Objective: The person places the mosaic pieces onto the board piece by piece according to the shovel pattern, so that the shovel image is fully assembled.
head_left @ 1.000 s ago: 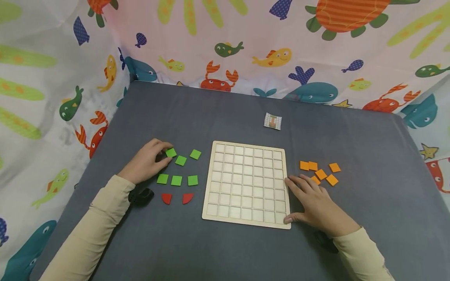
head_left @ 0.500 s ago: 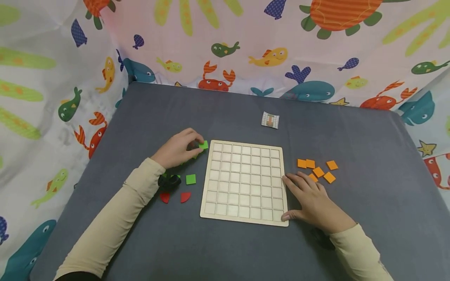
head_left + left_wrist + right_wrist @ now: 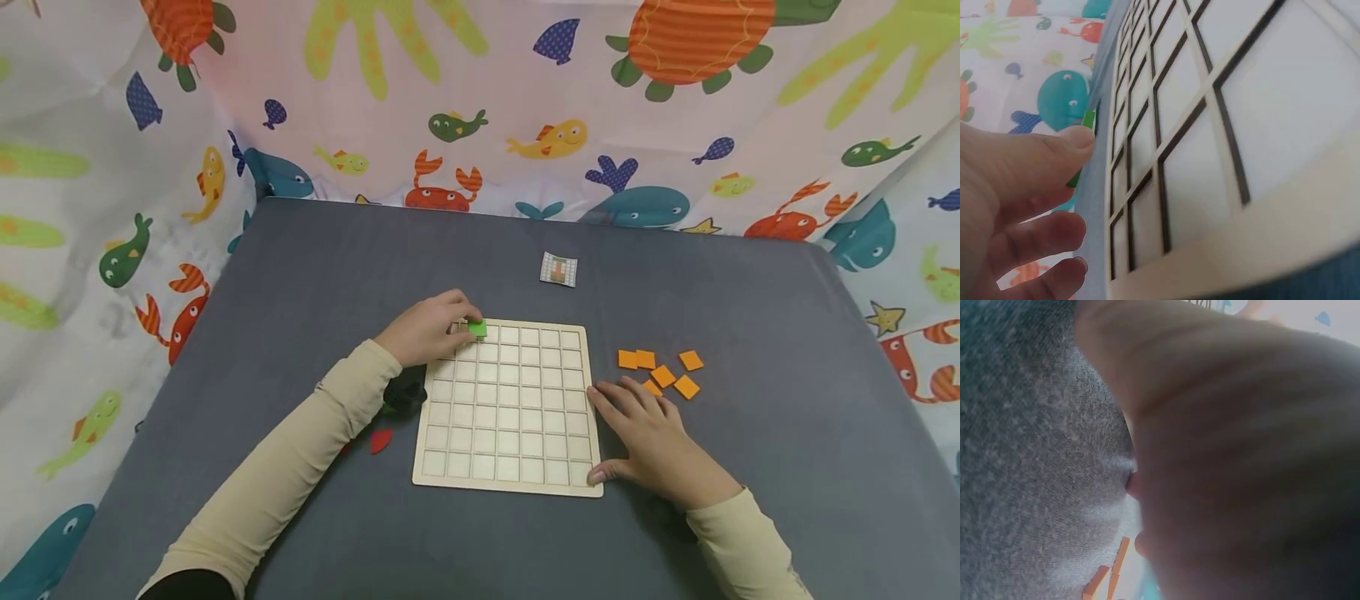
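My left hand [image 3: 431, 329] pinches a small green square tile [image 3: 478, 330] between thumb and fingers, over the top row of a wooden grid board [image 3: 506, 489], near its upper left corner. In the left wrist view the tile's green edge [image 3: 1089, 119] shows past the thumb, with the other fingers loosely bent below. My right hand [image 3: 648, 442] rests at the board's right side, fingertips on the edge and thumb on the lower right corner. The left forearm and wrist camera hide most of the other green tiles. A red quarter-round piece [image 3: 381, 441] shows beside the sleeve.
Several orange square tiles [image 3: 663, 377] lie right of the board, just beyond the right hand. A small printed grid card [image 3: 558, 269] lies behind the board. A sea-animal patterned curtain [image 3: 360, 125] borders the grey table [image 3: 337, 258].
My left hand has taken a green tile from the group at left and carried it right, over the board's top row. The right hand stays at the board's edge. The head view has shifted slightly.
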A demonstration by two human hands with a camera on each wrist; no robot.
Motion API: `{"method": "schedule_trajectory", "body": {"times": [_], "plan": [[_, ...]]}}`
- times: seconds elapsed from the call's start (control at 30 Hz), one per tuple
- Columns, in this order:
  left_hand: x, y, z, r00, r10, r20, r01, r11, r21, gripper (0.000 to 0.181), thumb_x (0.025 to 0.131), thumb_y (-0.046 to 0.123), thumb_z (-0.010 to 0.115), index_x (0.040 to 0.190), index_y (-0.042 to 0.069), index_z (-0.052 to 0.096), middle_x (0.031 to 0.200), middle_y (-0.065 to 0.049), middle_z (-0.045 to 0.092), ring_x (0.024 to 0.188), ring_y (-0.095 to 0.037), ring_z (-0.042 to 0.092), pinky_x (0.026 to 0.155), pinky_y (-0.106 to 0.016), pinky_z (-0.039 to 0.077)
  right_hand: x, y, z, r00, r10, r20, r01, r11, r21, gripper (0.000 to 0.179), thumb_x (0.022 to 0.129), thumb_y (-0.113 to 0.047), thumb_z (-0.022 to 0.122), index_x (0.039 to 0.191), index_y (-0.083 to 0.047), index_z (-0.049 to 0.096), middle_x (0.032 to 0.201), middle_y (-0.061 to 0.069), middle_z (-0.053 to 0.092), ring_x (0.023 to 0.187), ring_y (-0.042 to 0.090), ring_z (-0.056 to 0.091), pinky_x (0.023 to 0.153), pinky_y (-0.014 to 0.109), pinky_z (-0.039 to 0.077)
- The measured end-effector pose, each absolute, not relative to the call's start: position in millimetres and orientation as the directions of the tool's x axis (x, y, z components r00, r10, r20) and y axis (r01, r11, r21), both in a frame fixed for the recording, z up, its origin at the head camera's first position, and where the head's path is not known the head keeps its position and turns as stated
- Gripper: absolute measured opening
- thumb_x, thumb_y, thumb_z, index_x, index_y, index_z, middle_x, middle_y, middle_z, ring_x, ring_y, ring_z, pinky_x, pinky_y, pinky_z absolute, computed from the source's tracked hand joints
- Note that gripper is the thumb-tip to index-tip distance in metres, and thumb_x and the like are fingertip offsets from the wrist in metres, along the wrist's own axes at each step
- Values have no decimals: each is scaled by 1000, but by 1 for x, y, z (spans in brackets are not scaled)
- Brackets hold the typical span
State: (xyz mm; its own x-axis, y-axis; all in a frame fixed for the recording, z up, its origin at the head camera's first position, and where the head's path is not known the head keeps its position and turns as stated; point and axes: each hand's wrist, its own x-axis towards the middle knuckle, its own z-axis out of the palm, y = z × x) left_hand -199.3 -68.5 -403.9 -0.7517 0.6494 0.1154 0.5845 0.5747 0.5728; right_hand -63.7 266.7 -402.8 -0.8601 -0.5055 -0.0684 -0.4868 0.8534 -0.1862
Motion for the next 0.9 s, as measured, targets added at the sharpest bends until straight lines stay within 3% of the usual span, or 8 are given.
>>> {"method": "schedule_trajectory", "body": {"times": [0.37, 0.9], "plan": [[-203, -62, -423, -736, 668, 112, 596, 560, 576, 17, 92, 14, 65, 108, 11, 69, 106, -2, 59, 80, -12, 56, 72, -27, 48, -60, 263, -409, -863, -497, -89, -475, 859, -190, 108, 60, -67, 71, 147, -10, 39, 146, 12, 40, 137, 41, 26, 93, 69, 29], [-206, -49, -419, -741, 657, 139, 609, 568, 554, 16, 90, 17, 68, 106, 13, 72, 106, 1, 63, 89, -12, 62, 78, -26, 49, -64, 264, -406, -863, -498, -81, -479, 860, -177, 108, 60, -63, 75, 146, -9, 40, 146, 12, 39, 137, 41, 26, 93, 69, 30]]}}
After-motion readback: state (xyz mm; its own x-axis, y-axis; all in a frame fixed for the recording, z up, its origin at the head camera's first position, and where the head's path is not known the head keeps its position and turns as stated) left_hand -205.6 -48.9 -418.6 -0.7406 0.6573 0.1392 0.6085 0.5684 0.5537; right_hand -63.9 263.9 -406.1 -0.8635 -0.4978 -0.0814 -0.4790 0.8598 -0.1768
